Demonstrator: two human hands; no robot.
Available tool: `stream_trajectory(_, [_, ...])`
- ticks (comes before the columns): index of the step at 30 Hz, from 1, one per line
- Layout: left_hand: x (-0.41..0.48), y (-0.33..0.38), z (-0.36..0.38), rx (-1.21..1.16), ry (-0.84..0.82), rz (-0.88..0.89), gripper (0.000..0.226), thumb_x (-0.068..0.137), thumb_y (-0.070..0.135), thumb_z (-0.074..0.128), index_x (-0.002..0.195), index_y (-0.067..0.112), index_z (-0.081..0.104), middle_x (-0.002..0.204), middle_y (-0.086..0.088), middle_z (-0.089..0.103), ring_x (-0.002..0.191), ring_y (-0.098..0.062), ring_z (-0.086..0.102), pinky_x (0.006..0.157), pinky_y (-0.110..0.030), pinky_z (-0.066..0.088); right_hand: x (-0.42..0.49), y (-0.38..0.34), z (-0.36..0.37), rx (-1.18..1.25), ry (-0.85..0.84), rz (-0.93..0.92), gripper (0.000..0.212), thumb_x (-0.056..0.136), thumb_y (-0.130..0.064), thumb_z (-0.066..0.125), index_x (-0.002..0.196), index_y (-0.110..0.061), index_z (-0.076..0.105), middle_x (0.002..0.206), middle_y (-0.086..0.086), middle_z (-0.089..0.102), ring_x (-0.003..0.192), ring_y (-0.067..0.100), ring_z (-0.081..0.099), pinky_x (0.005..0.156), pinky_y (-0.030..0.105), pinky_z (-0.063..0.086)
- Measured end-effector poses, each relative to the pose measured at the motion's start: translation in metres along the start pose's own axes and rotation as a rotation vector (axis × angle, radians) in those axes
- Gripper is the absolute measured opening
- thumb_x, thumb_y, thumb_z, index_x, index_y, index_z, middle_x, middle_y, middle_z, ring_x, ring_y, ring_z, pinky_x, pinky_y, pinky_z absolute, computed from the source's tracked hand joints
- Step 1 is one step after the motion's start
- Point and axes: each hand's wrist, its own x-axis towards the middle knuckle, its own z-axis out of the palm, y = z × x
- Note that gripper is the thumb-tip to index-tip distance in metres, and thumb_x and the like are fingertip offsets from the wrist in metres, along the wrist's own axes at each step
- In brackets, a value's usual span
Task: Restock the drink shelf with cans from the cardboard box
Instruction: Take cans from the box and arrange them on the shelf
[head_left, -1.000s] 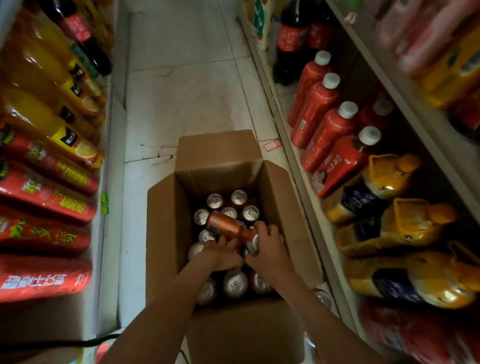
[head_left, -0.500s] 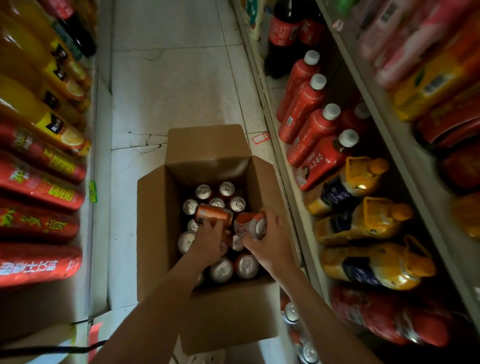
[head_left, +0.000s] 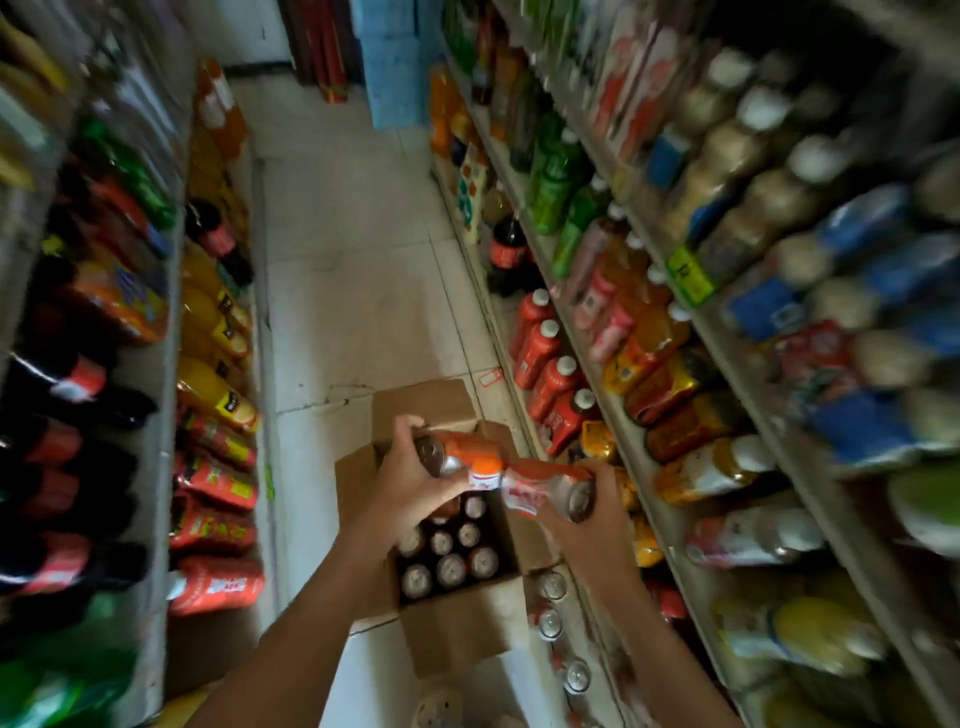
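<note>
1. While each hand holds a can sideways over the open brown cardboard box (head_left: 457, 639), a drop is the main risk. The left hand (head_left: 405, 478) grips one orange-and-white aluminium drink can (head_left: 462, 454) and the right hand (head_left: 602, 514) grips a second orange-and-white can (head_left: 540, 488). Their ends touch, so a knock could jar one loose.
2. View is blurred. A rushed reach could topple the red white-capped plastic bottles (head_left: 545, 343).
3. Box sits on the pale tiled floor (head_left: 363, 312), with silver-topped cans (head_left: 451, 569) in rows inside. More cans stand on the bottom shelf (head_left: 551, 586), just right of it.
</note>
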Motion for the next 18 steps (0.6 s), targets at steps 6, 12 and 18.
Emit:
stream_trajectory(6, [-0.059,0.14,-0.038,-0.308,-0.062,0.126,0.055,0.053,0.022,0.079,0.1,0.023,0.05,0.091,0.0,0.061,0.079,-0.01,0.061,0.074,-0.028,0.051,-0.073,-0.11,-0.113,0.031,0.081,-0.02,0.056,0.07,-0.029,0.078,0.117,-0.03,0.047,0.1,-0.007,0.062,0.093,0.015,0.06,0.078,0.029,0.047])
stream_trajectory(12, [-0.119,0.259,-0.019,-0.51,-0.211,0.111,0.052,0.052,0.037,0.08,0.095,0.015,0.061,0.086,-0.006,0.068,0.074,-0.017,0.067,0.069,-0.031,0.053,-0.149,-0.169,-0.208,0.188,0.209,-0.022,0.054,0.061,-0.043,0.078,0.101,-0.038,0.042,0.095,-0.005,0.063,0.083,0.016,0.067,0.073,0.05,0.056])
stream_trajectory(18, [-0.192,0.341,0.036,-0.46,-0.417,0.189,0.021,0.078,0.027,0.073,0.094,0.018,0.062,0.085,-0.005,0.069,0.076,-0.02,0.067,0.064,-0.029,0.053,-0.227,-0.185,-0.299,0.171,0.326,-0.147,0.055,0.067,-0.03,0.081,0.11,-0.036,0.047,0.093,-0.007,0.065,0.078,0.008,0.064,0.07,0.034,0.056])
